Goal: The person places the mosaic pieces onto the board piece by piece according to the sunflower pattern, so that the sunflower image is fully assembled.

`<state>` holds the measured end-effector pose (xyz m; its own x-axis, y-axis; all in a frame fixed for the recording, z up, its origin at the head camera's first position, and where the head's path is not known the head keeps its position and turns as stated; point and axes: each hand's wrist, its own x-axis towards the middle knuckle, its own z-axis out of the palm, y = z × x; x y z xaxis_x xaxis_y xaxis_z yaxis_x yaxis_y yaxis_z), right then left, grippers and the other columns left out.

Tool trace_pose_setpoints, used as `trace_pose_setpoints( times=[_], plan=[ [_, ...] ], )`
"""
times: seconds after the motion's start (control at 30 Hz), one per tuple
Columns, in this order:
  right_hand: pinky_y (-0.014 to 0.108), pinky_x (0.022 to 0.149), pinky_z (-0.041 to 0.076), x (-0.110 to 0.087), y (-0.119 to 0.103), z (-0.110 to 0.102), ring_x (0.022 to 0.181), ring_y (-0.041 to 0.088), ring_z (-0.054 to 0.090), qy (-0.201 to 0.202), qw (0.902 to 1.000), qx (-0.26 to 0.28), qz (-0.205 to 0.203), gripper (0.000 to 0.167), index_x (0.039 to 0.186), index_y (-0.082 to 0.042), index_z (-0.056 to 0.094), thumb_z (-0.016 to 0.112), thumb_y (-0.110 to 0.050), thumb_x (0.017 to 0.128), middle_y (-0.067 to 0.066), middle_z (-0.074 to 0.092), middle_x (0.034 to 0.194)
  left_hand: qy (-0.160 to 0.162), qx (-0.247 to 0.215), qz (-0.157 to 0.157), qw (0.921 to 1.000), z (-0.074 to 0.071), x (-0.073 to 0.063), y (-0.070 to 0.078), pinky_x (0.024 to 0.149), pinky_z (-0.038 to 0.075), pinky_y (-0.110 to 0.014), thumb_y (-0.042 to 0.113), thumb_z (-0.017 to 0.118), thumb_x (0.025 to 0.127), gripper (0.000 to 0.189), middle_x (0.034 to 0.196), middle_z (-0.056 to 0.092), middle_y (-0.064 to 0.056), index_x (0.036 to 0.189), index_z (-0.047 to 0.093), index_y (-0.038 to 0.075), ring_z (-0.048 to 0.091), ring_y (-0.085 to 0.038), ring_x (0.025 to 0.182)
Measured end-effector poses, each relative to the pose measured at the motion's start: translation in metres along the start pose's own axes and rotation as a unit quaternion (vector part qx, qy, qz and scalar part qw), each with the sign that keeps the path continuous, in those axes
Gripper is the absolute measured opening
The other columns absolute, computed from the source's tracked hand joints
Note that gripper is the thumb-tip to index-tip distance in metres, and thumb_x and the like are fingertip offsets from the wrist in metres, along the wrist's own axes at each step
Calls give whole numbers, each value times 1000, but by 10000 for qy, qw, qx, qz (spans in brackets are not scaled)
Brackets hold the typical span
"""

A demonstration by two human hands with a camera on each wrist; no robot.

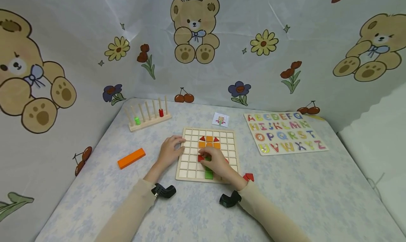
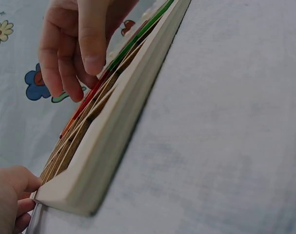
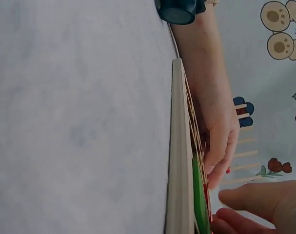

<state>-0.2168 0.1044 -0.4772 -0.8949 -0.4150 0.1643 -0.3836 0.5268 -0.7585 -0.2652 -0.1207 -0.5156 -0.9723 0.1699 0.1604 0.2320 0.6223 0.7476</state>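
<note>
A wooden grid board (image 1: 187, 173) lies on the table with orange squares (image 1: 209, 139), red triangles (image 1: 202, 138), a red square (image 1: 201, 159) and green pieces (image 1: 209, 174) in its cells. My left hand (image 1: 169, 151) rests at the board's left edge, fingertips and thumb right at the rim. My right hand (image 1: 215, 161) is over the middle of the board, its fingertips close above the red and green pieces and hiding some of them. In the left wrist view the right hand (image 2: 82, 39) has its fingers loosely bent, thumb apart, with nothing visible between them.
Loose red pieces (image 1: 249, 177) lie beside my right wrist. A picture card (image 1: 220, 119) is behind the board, and an alphabet board (image 1: 287, 133) at the right. On the left are an orange bar (image 1: 131, 158) and a peg rack (image 1: 150, 121) with green and red beads.
</note>
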Motion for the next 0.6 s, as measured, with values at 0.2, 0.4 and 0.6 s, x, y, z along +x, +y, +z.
trace_pose_setpoints(
  times=[0.2, 0.4, 0.6],
  plan=[
    [27, 75, 54, -26, 14, -34, 89, 25, 66, 327, 9993, 64, 159, 27, 116, 4, 68, 68, 1, 89, 17, 71, 105, -40, -79, 55, 9999, 0, 0, 3, 114, 32, -56, 22, 63, 96, 31, 138, 58, -9, 124, 69, 11, 47, -30, 132],
    [30, 77, 53, -71, 35, -80, 88, 22, 64, 292, 9977, -276, 547, 27, 114, 3, 68, 69, 1, 88, 13, 72, 99, -34, -40, 125, 9999, -1, -1, 3, 113, 33, -56, 22, 62, 96, 31, 138, 58, -10, 124, 69, 10, 47, -31, 131],
    [29, 77, 55, -114, 52, -102, 89, 17, 64, 150, 9948, -855, 525, 34, 113, -1, 70, 77, 2, 80, 7, 73, 102, -10, -71, 85, 9999, -1, -2, 3, 113, 32, -58, 22, 63, 96, 31, 138, 58, -11, 124, 69, 10, 47, -32, 132]
  ],
)
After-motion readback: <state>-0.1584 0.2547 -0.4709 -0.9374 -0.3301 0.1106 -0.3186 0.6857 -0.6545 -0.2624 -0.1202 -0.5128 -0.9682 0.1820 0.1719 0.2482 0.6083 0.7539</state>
